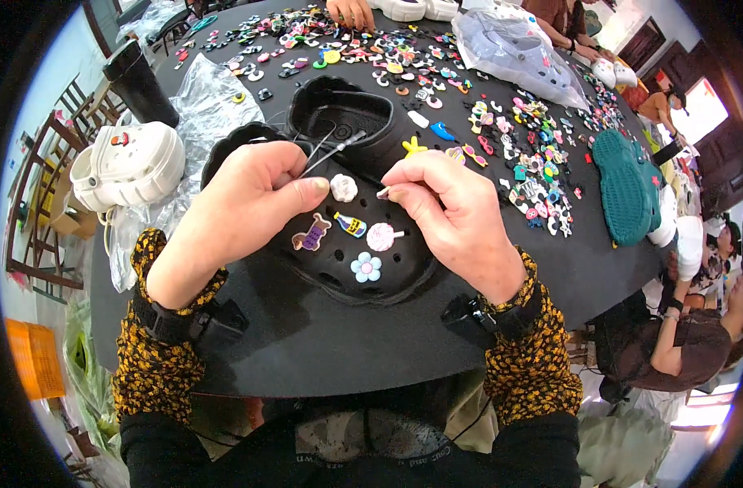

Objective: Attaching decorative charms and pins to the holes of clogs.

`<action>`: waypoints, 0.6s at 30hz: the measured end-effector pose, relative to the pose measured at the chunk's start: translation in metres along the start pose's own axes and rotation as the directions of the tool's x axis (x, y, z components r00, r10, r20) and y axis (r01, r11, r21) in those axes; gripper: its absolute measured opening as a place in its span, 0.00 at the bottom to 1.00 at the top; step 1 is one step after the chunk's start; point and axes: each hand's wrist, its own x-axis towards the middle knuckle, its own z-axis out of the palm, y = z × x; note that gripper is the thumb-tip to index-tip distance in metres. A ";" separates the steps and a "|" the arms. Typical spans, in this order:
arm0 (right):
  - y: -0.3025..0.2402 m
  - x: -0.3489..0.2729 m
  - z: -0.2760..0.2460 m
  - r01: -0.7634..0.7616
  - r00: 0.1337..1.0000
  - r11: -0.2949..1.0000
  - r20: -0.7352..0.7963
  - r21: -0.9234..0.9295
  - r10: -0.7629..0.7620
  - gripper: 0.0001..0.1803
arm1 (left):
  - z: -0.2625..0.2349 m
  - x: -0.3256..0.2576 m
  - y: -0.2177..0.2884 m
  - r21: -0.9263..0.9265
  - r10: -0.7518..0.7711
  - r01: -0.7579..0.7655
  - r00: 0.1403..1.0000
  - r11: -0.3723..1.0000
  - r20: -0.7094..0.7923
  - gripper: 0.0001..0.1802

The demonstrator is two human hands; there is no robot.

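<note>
Five colourful moulded charms (350, 225) dot the black foam clog (348, 246) at near centre, several holes (339, 255) still bare; left hand (241, 211) pinches a slender grey metal tool (337, 150), right hand (457, 211) pinches a tiny pale-and-dark piece (383, 193).

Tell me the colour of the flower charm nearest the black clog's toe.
The flower charm has light blue petals; the head view shows it best.

5 charms (380, 237) on black clog (322, 266): 1 white (344, 188), 1 dog (312, 234), 1 bottle (350, 224), 1 lollipop (379, 236), 1 flower (366, 267). Also 1 flask (139, 85).
</note>
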 end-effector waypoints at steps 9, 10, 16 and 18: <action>-0.011 -0.001 0.007 0.307 0.941 0.899 -0.042 -0.313 -0.336 0.08 | 0.019 0.008 -0.001 0.100 0.097 -0.083 0.984 0.992 -0.147 0.17; -0.014 -0.001 0.008 0.330 0.933 0.858 0.002 -0.392 -0.359 0.08 | 0.017 0.008 -0.001 0.100 0.099 -0.086 0.987 0.991 -0.129 0.17; -0.035 -0.015 0.016 0.317 0.944 0.759 0.110 -0.569 -0.312 0.09 | 0.016 0.010 -0.009 0.053 0.174 -0.169 0.978 0.984 -0.112 0.18; -0.040 -0.021 0.019 0.283 0.956 0.759 0.108 -0.587 -0.273 0.09 | 0.011 0.009 -0.011 0.034 0.185 -0.182 0.978 0.983 -0.099 0.18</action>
